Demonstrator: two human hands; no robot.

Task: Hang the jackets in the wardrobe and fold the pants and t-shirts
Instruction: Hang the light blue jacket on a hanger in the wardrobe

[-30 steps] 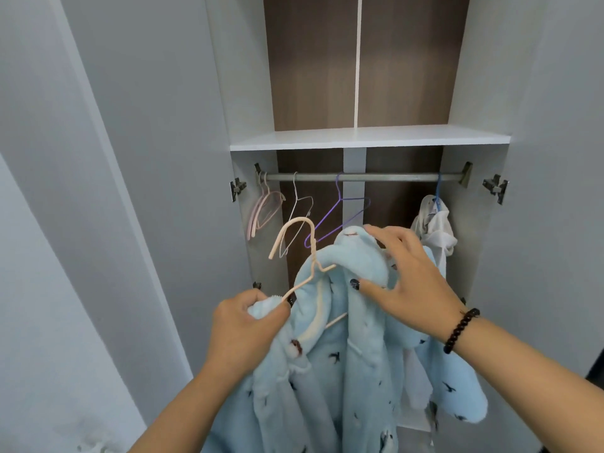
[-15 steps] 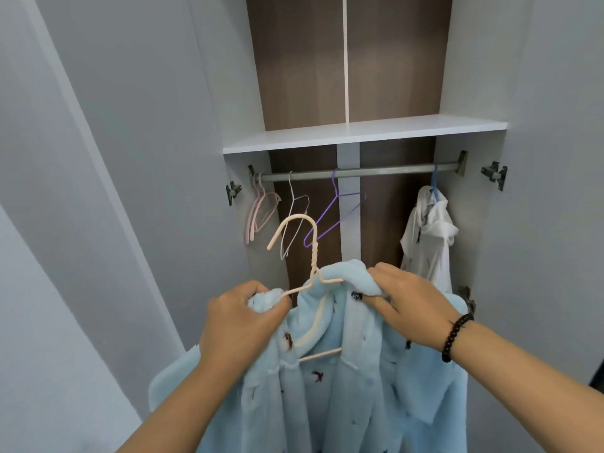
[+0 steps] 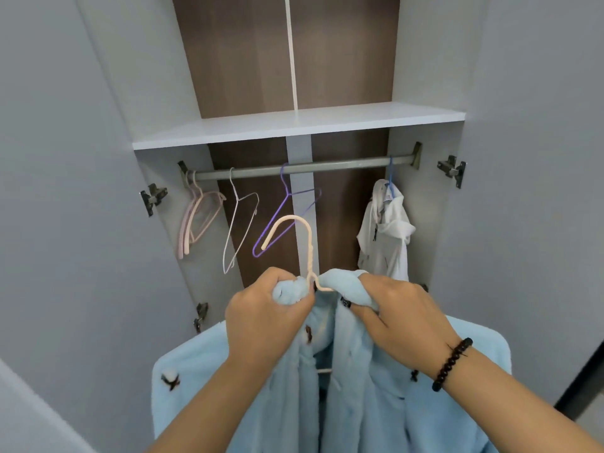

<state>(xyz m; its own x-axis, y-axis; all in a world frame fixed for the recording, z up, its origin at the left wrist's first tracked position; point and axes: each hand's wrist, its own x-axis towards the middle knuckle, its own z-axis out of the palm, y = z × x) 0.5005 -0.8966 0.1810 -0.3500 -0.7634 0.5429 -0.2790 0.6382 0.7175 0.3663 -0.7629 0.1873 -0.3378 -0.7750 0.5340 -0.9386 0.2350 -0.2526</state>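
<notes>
A fluffy light blue jacket [image 3: 366,397] with small dark bird prints hangs on a cream hanger [image 3: 305,240], held up in front of the open wardrobe. My left hand [image 3: 264,318] grips the left side of the collar. My right hand [image 3: 402,325] grips the right side of the collar, a dark bead bracelet on its wrist. The hanger's hook stands up between both hands, below the grey rail [image 3: 304,166]. Most of the hanger's frame is hidden inside the jacket.
On the rail hang pink hangers [image 3: 196,220], a white wire hanger [image 3: 237,223], a purple hanger [image 3: 284,217] and a white jacket [image 3: 385,237] at the right end. A white shelf [image 3: 294,124] sits just above the rail. Both wardrobe doors stand open at either side.
Both hands have drawn together at the collar under the hook. The jacket's shoulders have spread out over the hanger, and the hook now stands upright.
</notes>
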